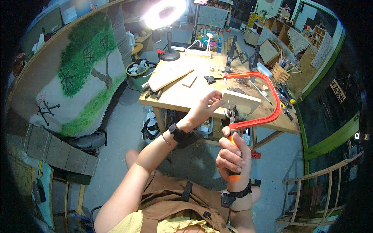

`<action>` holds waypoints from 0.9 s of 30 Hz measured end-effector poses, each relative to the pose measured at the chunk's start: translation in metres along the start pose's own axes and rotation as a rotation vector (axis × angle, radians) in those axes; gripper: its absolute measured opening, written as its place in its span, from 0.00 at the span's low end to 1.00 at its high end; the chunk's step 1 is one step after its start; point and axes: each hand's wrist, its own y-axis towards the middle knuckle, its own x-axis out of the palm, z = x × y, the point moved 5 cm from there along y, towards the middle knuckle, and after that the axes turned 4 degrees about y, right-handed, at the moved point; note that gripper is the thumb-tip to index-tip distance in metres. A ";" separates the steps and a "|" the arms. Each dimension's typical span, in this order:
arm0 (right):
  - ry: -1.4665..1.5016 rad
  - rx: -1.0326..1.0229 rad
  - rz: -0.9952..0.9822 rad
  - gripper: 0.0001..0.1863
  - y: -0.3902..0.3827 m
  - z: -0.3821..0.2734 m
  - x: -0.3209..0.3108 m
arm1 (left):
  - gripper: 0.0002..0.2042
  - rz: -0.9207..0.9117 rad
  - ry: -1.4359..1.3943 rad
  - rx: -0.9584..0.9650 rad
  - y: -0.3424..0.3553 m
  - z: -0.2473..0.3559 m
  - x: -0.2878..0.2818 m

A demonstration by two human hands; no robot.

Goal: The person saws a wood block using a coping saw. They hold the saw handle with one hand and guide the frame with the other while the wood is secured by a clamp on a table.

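My right hand (233, 155) is closed around the orange and black handle of a coping saw (275, 99) with a red curved frame. The saw stands upright, its frame bowing to the right over the table. Its thin blade, hard to make out, runs up past the front of a pale wooden board (248, 100) at the table's near edge. My left hand (208, 105) has its fingers curled on the left end of that board. Beneath the board is a dark metal clamp (232, 113), partly hidden by the saw and my hand.
The wooden table (155, 101) carries a lit ring lamp (170, 54), a large wooden piece (171, 79), a small wooden piece (189, 81) and several hand tools (286, 95) at right. A bin (138, 70) stands left of it. A wooden rack (322, 194) lies at lower right.
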 end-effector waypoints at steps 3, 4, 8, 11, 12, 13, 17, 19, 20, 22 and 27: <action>-0.080 -0.060 0.008 0.08 0.022 -0.009 -0.004 | 0.10 0.050 -0.008 0.101 -0.001 -0.003 0.001; -0.148 -0.085 0.087 0.08 0.024 -0.006 -0.002 | 0.10 0.037 -0.036 0.098 -0.003 -0.016 0.001; -0.075 -0.004 0.123 0.07 -0.003 0.006 0.004 | 0.09 0.030 -0.185 0.055 -0.012 -0.018 0.003; -0.115 0.002 0.060 0.06 -0.004 0.006 0.008 | 0.09 0.019 -0.121 0.175 -0.008 -0.010 0.008; -0.102 0.018 0.035 0.06 0.007 0.001 0.010 | 0.09 0.000 -0.158 0.119 -0.007 -0.012 0.011; -0.136 -0.030 0.050 0.06 0.018 -0.006 0.010 | 0.08 0.027 -0.201 0.081 -0.006 -0.016 0.014; -0.111 -0.021 0.076 0.06 0.023 -0.005 0.002 | 0.09 0.032 -0.016 0.169 -0.001 -0.014 0.001; -0.139 0.014 0.060 0.06 0.006 0.002 0.004 | 0.10 0.011 -0.109 0.030 -0.007 -0.015 0.001; -0.134 0.028 0.044 0.06 0.004 0.006 0.005 | 0.11 0.026 -0.085 0.010 -0.006 -0.016 0.000; -0.152 0.013 0.101 0.09 0.017 0.007 0.009 | 0.12 0.075 -0.014 -0.008 -0.008 -0.011 -0.005; -0.052 0.065 -0.016 0.10 0.016 -0.004 0.000 | 0.10 0.020 0.035 0.050 0.001 -0.004 0.005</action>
